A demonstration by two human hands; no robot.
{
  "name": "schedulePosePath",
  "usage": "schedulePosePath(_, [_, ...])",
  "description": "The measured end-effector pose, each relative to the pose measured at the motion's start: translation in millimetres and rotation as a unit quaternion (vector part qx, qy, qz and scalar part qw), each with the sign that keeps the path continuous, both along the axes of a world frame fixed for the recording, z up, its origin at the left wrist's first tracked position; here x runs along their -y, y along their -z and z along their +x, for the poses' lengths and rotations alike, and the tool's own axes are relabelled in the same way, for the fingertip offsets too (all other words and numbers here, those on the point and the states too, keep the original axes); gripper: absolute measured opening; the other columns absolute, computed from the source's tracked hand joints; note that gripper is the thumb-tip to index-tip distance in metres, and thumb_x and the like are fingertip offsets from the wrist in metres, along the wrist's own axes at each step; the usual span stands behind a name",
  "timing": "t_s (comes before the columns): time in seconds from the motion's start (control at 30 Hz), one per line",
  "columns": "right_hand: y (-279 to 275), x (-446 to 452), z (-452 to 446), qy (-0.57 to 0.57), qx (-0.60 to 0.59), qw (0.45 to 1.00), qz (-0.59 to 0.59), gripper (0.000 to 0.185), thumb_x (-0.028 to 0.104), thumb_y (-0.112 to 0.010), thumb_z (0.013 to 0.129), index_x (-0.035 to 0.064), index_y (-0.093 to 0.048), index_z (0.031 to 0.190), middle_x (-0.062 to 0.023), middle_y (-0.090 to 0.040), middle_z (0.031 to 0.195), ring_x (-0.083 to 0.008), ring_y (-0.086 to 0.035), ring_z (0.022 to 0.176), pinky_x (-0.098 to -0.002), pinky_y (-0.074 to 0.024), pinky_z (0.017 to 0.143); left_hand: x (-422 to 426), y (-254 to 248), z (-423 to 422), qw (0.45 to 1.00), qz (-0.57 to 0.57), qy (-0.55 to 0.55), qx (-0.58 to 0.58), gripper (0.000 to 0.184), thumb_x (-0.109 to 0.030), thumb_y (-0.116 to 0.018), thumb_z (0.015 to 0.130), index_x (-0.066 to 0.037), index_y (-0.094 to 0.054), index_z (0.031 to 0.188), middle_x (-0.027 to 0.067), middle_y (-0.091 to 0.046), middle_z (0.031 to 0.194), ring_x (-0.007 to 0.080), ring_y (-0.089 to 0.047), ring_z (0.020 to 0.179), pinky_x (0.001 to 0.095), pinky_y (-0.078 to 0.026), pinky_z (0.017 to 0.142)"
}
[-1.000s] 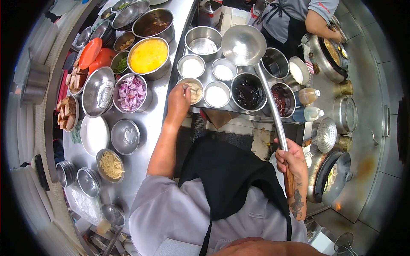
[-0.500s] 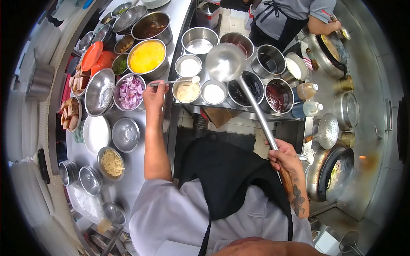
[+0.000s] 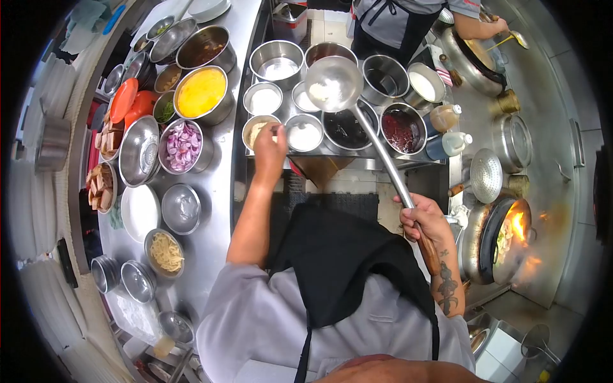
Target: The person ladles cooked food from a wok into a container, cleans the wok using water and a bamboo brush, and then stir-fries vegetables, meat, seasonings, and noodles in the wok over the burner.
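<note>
My left hand (image 3: pixel 270 152) is closed at the right rim of a small metal pot (image 3: pixel 255 131) of beige seasoning, fingers pinched on a small spoon that is mostly hidden. My right hand (image 3: pixel 426 218) is wrapped round the long handle of a big metal ladle (image 3: pixel 333 83). The ladle's bowl hangs over the pots, with a pale clump inside it. Pots of white seasoning (image 3: pixel 304 134) and dark sauce (image 3: pixel 348 131) stand below the bowl, and a pot of red sauce (image 3: pixel 403 131) is to the right.
At right, flames rise in a wok (image 3: pixel 504 239) beside a strainer (image 3: pixel 486 175). A co-worker (image 3: pixel 399 25) stands at another wok (image 3: pixel 479 57). Bottles (image 3: pixel 444 118) edge the cart. The left counter (image 3: pixel 217 191) holds red onions (image 3: pixel 183 148), yellow liquid (image 3: pixel 201 92) and noodles (image 3: pixel 166 252).
My left hand has moved from beside the onions back to the beige seasoning. A pale clump now shows in the ladle. Flames have appeared in the right wok. The whole view has shifted slightly.
</note>
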State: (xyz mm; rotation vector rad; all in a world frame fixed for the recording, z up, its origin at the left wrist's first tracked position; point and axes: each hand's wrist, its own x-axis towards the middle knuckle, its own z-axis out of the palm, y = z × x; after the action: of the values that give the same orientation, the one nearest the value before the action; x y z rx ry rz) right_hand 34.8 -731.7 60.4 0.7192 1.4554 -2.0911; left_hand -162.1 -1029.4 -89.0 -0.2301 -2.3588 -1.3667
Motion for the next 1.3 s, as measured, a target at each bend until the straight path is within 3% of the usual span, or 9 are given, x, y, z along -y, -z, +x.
schedulePosePath(0.13, [-4, -5, 7, 0.02, 0.004, 0.999, 0.029, 0.039, 0.003, -0.055, 0.085, -0.0006, -0.052, 0.124, -0.0023, -0.047, 0.064, -0.0103, -0.043, 0.041, -0.0244, -0.0338, 0.039, -23, 38, -13, 0.999, -0.032, 0.027, 0.013, 0.011, -0.008, -0.061, 0.087, 0.002, -0.062, 0.091, 0.0193, -0.065, 0.082, 0.0345, -0.064, 0.077, 0.0409, -0.05, 0.07])
schedulePosePath(0.57, [-5, -8, 32, 0.048, 0.003, 0.999, 0.012, 0.038, 0.004, -0.057, 0.086, 0.0014, -0.053, 0.124, -0.0019, -0.047, 0.065, -0.01, -0.044, 0.041, -0.0237, -0.0359, 0.039, -10, 42, -18, 0.993, 0.013, 0.052, 0.102, 0.019, -0.015, -0.062, 0.087, 0.003, -0.064, 0.094, 0.021, -0.066, 0.082, 0.0339, -0.065, 0.077, 0.0387, -0.05, 0.07])
schedulePosePath(0.67, [-1, -9, 35, 0.05, -0.001, 0.999, -0.012, 0.039, 0.005, -0.057, 0.086, 0.0007, -0.052, 0.124, -0.0017, -0.047, 0.065, -0.0097, -0.044, 0.042, -0.0235, -0.0356, 0.039, 3, 57, -31, 0.987, 0.041, -0.002, 0.157, 0.023, -0.018, -0.065, 0.085, 0.002, -0.065, 0.095, 0.0166, -0.068, 0.081, 0.0279, -0.066, 0.076, 0.0369, -0.05, 0.069])
schedulePosePath(0.7, [-1, -10, 35, 0.054, 0.002, 0.998, -0.018, 0.038, 0.005, -0.057, 0.086, 0.0005, -0.052, 0.124, -0.0017, -0.047, 0.065, -0.0097, -0.044, 0.042, -0.0234, -0.0355, 0.039, 8, 54, -34, 0.956, 0.143, 0.004, 0.255, 0.014, -0.012, -0.062, 0.087, 0.001, -0.064, 0.092, 0.0083, -0.068, 0.078, 0.0152, -0.064, 0.07, 0.0284, -0.05, 0.064])
schedulePosePath(0.73, [-2, -10, 36, 0.058, 0.004, 0.998, -0.024, 0.037, 0.005, -0.057, 0.086, 0.0002, -0.052, 0.123, -0.0017, -0.047, 0.065, -0.0096, -0.044, 0.042, -0.0234, -0.0355, 0.039, 12, 51, -30, 0.956, 0.193, -0.004, 0.219, 0.025, -0.02, -0.064, 0.086, 0.003, -0.066, 0.097, 0.0091, -0.068, 0.082, 0.0176, -0.065, 0.07, 0.0308, -0.052, 0.066])
schedulePosePath(0.9, [5, -11, 40, 0.058, 0.018, 0.997, -0.041, 0.035, 0.005, -0.056, 0.085, 0.0002, -0.053, 0.12, -0.0014, -0.047, 0.065, -0.0093, -0.044, 0.042, -0.0232, -0.0351, 0.039, 26, -3, -29, 0.917, 0.305, -0.016, 0.256, 0.016, -0.013, -0.062, 0.09, 0.002, -0.063, 0.094, 0.0069, -0.067, 0.083, 0.0123, -0.063, 0.073, 0.0259, -0.05, 0.068])
schedulePosePath(1.0, [12, -11, 40, 0.033, 0.034, 0.998, -0.032, 0.035, 0.005, -0.056, 0.085, 0.0005, -0.052, 0.12, -0.0013, -0.047, 0.065, -0.0091, -0.044, 0.042, -0.0231, -0.0348, 0.039, 16, -35, -28, 0.942, 0.299, 0.016, 0.151, 0.016, -0.014, -0.061, 0.091, 0.003, -0.063, 0.094, 0.0065, -0.067, 0.083, 0.0116, -0.063, 0.074, 0.0253, -0.049, 0.067])
schedulePosePath(1.13, [15, -16, 43, 0.012, 0.056, 0.998, -0.031, 0.036, 0.004, -0.055, 0.085, 0.0004, -0.051, 0.121, -0.0014, -0.047, 0.065, -0.0093, -0.044, 0.042, -0.0233, -0.0353, 0.039, 8, -46, -18, 0.999, 0.01, -0.039, -0.009, 0.015, -0.01, -0.059, 0.091, 0.004, -0.062, 0.094, 0.0137, -0.067, 0.081, 0.0201, -0.065, 0.072, 0.0309, -0.05, 0.068])
schedulePosePath(1.3, [26, -21, 50, -0.01, 0.011, 0.999, 0.047, 0.034, 0.003, -0.054, 0.086, 0.0001, -0.052, 0.12, -0.0017, -0.049, 0.065, -0.0088, -0.046, 0.044, -0.0244, -0.0375, 0.04, 2, -5, -3, 0.995, -0.014, 0.007, 0.101, 0.021, -0.014, -0.058, 0.092, 0.006, -0.064, 0.096, 0.0185, -0.068, 0.084, 0.0259, -0.067, 0.08, 0.0333, -0.05, 0.073])
